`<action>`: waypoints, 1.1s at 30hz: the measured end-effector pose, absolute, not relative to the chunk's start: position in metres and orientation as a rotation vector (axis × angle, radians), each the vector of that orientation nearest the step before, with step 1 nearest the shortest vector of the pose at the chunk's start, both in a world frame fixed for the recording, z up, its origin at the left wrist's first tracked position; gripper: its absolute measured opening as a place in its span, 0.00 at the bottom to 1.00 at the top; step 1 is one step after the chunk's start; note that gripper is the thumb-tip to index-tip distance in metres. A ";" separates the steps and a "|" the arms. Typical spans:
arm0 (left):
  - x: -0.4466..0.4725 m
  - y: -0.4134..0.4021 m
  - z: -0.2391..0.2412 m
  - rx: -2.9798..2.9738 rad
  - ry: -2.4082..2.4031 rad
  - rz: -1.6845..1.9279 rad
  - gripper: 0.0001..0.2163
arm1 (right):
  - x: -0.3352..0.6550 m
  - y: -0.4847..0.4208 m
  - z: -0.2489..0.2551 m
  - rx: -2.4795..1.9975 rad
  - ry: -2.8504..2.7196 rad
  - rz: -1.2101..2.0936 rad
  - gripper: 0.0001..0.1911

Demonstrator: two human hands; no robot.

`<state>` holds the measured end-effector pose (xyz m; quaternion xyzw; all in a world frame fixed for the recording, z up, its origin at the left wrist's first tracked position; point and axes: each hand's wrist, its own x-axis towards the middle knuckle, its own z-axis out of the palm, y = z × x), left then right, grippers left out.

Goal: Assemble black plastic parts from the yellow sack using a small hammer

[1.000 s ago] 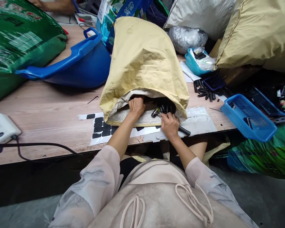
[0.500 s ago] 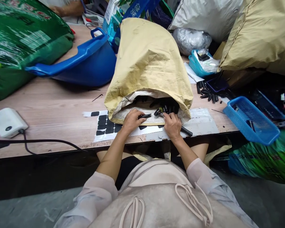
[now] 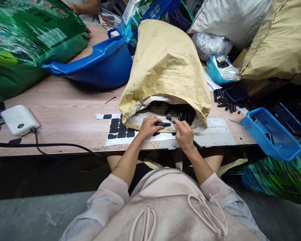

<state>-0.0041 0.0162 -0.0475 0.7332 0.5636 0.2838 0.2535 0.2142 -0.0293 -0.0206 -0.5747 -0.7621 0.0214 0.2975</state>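
At the mouth of a yellow woven sack (image 3: 165,67), my left hand (image 3: 150,126) is closed on a slim black tube-shaped piece (image 3: 165,124), which lies level and points right. My right hand (image 3: 185,134) grips a small hammer (image 3: 169,117); its round dark head sits just above the black piece, and its black handle comes out below the palm. More black pieces (image 3: 182,115) are heaped inside the sack. Partly beneath the sack lies a white sheet with black rounded stickers (image 3: 117,129).
A blue scoop-shaped basin (image 3: 97,65) and a green bag (image 3: 35,50) stand left. Nearer are a white box (image 3: 19,118) and its cable. On the right are a blue basket (image 3: 271,134), loose black pieces (image 3: 225,102) and full sacks. Another person's arm (image 3: 86,7) shows at top left.
The view has shifted, so everything sits a little further right. The hammer head looks blurred and more upright above the black piece. Both hands keep their holds.
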 end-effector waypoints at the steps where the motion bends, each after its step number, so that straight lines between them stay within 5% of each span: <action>1: -0.003 0.016 -0.047 1.981 1.533 0.776 0.08 | 0.211 -0.031 -0.018 -1.519 -2.046 0.079 0.20; 33: -0.001 0.011 -0.038 1.998 1.537 0.754 0.07 | 0.230 -0.021 -0.033 -1.660 -2.033 -0.045 0.16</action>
